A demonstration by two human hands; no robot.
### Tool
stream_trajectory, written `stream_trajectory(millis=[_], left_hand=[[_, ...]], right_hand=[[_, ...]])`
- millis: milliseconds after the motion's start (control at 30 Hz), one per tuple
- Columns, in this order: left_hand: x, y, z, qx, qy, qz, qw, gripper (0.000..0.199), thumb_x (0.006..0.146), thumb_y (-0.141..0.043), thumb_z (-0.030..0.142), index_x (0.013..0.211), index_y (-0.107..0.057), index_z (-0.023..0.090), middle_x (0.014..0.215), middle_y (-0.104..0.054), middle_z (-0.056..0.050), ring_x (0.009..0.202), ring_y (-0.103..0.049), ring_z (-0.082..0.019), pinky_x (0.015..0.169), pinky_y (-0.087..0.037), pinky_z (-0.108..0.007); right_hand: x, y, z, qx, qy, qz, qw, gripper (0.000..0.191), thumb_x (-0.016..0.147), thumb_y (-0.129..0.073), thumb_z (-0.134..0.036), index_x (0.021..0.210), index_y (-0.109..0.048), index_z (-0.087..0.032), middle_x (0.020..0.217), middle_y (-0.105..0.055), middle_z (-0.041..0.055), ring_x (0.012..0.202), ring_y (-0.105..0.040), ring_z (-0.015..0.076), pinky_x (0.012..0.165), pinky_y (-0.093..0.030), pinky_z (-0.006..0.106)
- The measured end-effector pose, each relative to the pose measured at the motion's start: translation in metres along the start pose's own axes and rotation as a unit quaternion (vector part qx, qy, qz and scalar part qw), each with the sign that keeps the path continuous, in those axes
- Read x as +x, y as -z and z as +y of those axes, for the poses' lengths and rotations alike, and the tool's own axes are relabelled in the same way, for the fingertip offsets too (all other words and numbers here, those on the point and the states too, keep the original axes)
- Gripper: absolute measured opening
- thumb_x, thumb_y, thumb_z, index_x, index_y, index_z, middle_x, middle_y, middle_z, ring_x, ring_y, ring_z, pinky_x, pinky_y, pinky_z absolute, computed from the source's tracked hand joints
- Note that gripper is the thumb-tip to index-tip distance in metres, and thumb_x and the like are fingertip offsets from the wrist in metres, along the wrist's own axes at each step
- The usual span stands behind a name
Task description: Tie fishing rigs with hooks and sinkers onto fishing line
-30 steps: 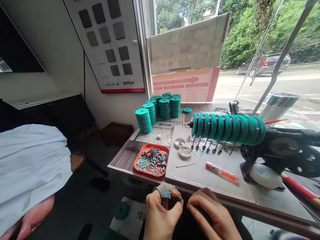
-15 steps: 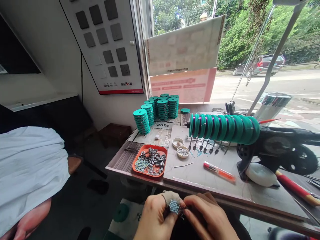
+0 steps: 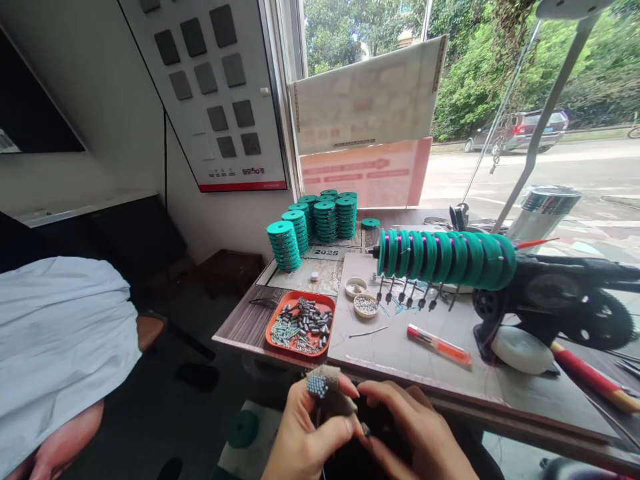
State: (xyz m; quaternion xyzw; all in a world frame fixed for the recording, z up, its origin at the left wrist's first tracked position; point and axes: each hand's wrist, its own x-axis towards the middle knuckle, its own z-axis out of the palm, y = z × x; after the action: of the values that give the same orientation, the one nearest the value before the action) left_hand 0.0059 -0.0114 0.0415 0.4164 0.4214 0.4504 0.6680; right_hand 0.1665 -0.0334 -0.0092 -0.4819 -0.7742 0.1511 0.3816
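My left hand (image 3: 315, 430) is closed around a beige cloth-like wrap (image 3: 326, 373) with a cluster of pale blue beads (image 3: 317, 385) at its top. Close against it on the right, my right hand (image 3: 413, 427) has its fingertips pinched near a small dark piece (image 3: 366, 431), too small to make out. Both hands are low in front of the table edge. Beyond them stands an orange tray (image 3: 270, 339) holding dark metal cylinders, small beads and greenish pieces.
Green spools (image 3: 445, 257) sit on a shaft of a black machine (image 3: 550, 290), with small weights hanging below. Stacked green spools (image 3: 283, 247), a bead dish (image 3: 366, 306) and an orange-red tube (image 3: 439, 345) are on the table. A person in white (image 3: 65, 333) is at left.
The bead cluster has moved left and up, and my left hand has turned, showing its thumb. The right hand has shifted slightly left. The small dark piece now shows between the hands.
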Motion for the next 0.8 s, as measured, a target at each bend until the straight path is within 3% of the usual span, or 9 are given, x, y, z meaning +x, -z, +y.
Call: stream_trajectory(millis=[167,267,467,667,800], left_hand=[[0.001,-0.002,0.001,-0.039,0.052,0.009,0.998,0.023,0.055,-0.062,0.011,0.077,-0.064,0.017,0.05,-0.062,0.001,0.044,-0.043,-0.005,0.045,-0.026,-0.015],[0.004,0.0,0.0,-0.062,0.057,0.016,0.996,0.023,0.058,-0.061,0.01,0.08,-0.063,0.017,0.052,-0.061,0.002,0.038,-0.031,-0.001,0.04,-0.015,-0.015],[0.011,0.007,-0.016,-0.087,0.055,0.033,0.994,0.02,0.066,-0.065,0.018,0.086,-0.063,0.016,0.056,-0.058,0.003,0.038,-0.027,0.0,0.04,-0.017,-0.014],[0.016,0.012,-0.04,-0.185,0.133,-0.021,0.974,0.025,0.062,-0.064,0.011,0.086,-0.061,0.016,0.065,-0.063,-0.002,0.051,-0.05,-0.007,0.052,-0.039,-0.02],[0.011,0.01,-0.05,-0.179,0.149,-0.023,0.972,0.027,0.06,-0.063,0.014,0.087,-0.06,0.017,0.056,-0.055,0.004,0.039,-0.032,-0.002,0.041,-0.023,-0.015]], right_hand=[[0.002,0.002,-0.005,0.033,-0.01,-0.056,0.998,0.028,0.076,-0.063,-0.019,0.102,-0.053,-0.026,0.09,-0.067,-0.0034,0.074,-0.061,0.0143,0.066,-0.047,0.024],[0.001,0.001,-0.005,0.015,-0.005,-0.039,0.999,0.004,0.085,-0.055,-0.024,0.089,-0.057,-0.026,0.077,-0.066,-0.004,0.065,-0.058,0.0136,0.061,-0.045,0.024],[-0.003,0.001,0.001,0.03,0.014,0.021,0.999,0.016,0.092,-0.042,-0.023,0.085,-0.056,-0.023,0.071,-0.064,-0.0018,0.062,-0.057,0.0126,0.056,-0.046,0.02],[-0.004,0.002,0.002,0.015,0.053,0.043,0.998,0.012,0.091,-0.044,-0.016,0.088,-0.053,-0.023,0.075,-0.065,-0.0015,0.061,-0.06,0.0116,0.058,-0.048,0.02],[-0.005,0.0,0.002,-0.002,0.067,0.021,0.998,0.013,0.091,-0.043,-0.014,0.087,-0.052,-0.023,0.072,-0.064,-0.0011,0.06,-0.059,0.0116,0.058,-0.048,0.021]])
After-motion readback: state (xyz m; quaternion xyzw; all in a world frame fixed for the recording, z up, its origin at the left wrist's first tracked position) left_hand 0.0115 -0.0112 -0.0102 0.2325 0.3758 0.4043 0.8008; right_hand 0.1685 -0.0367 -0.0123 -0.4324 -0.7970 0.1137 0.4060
